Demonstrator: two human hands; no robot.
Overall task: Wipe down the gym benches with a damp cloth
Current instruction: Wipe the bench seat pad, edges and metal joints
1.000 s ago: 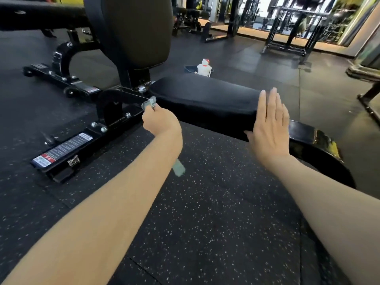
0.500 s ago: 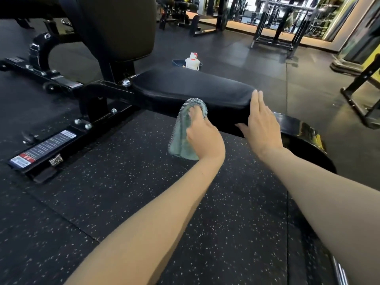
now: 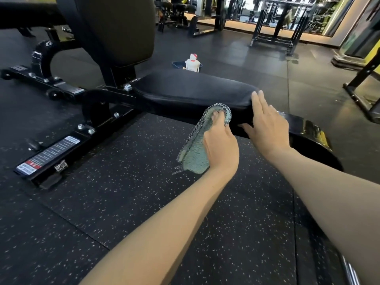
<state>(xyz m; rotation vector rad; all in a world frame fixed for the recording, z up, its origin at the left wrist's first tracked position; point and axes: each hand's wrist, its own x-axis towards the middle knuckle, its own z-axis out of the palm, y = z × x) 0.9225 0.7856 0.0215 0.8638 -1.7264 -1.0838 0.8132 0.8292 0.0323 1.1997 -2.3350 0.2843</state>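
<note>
A black gym bench stands across the view, its seat pad (image 3: pixel 185 89) flat and its backrest (image 3: pixel 115 27) raised at the upper left. My left hand (image 3: pixel 222 147) holds a grey-green cloth (image 3: pixel 195 155) and presses it against the near side edge of the seat pad, close to the pad's right end. The cloth folds over my fingertips and hangs down to the left of my hand. My right hand (image 3: pixel 267 128) lies flat on the right end of the pad, fingers straight and together, right beside the cloth.
The bench's black steel frame (image 3: pixel 61 149) runs along the speckled rubber floor to the lower left. Its curved foot (image 3: pixel 312 130) lies behind my right hand. A white spray bottle (image 3: pixel 192 62) stands by a dark bucket (image 3: pixel 177 64) behind the seat. Racks (image 3: pixel 275 27) stand at the back.
My left hand has slid the cloth to the right along the seat's near edge, from the backrest hinge to the pad's right end. My right hand has stayed on the pad's end.
</note>
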